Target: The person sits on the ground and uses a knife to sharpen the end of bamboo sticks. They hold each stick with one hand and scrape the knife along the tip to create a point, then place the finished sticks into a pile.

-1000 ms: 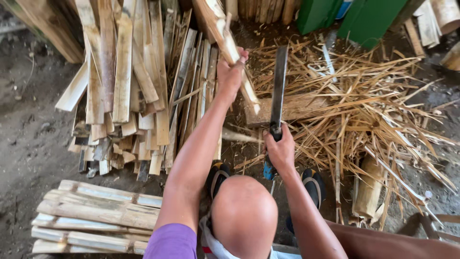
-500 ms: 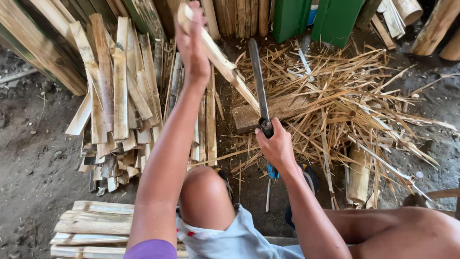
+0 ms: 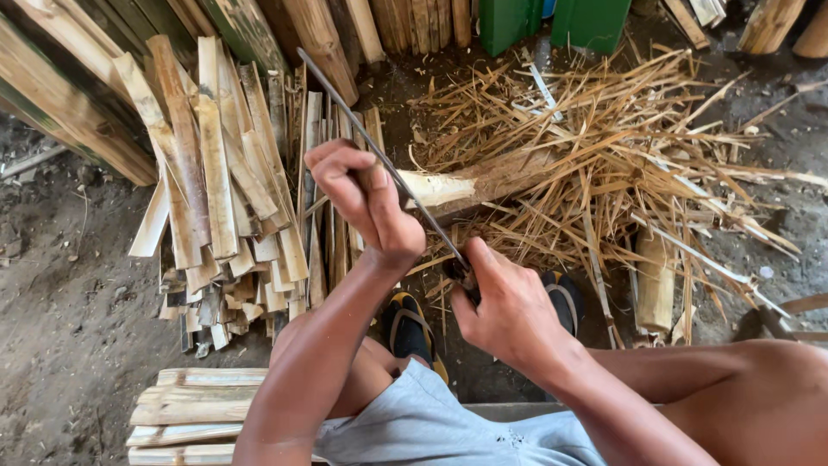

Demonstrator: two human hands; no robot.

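My left hand (image 3: 362,200) is closed around the top of a pale bamboo slat (image 3: 438,186) that leans down onto a wooden block (image 3: 516,174) among the shavings. My right hand (image 3: 509,312) grips the handle of a long dark knife (image 3: 379,155). Its blade runs up and to the left, crossing the slat just beside my left fingers. Both hands are over my sandalled feet (image 3: 412,332).
A stack of split bamboo slats (image 3: 228,198) lies to the left. A heap of thin bamboo shavings (image 3: 621,164) spreads to the right. More slats (image 3: 194,406) lie at the lower left. Planks and green containers (image 3: 552,22) stand at the back on the dirt floor.
My left hand has come down from high up to mid-view with the slat. The knife has swung from upright on the right to a slant across the slat.
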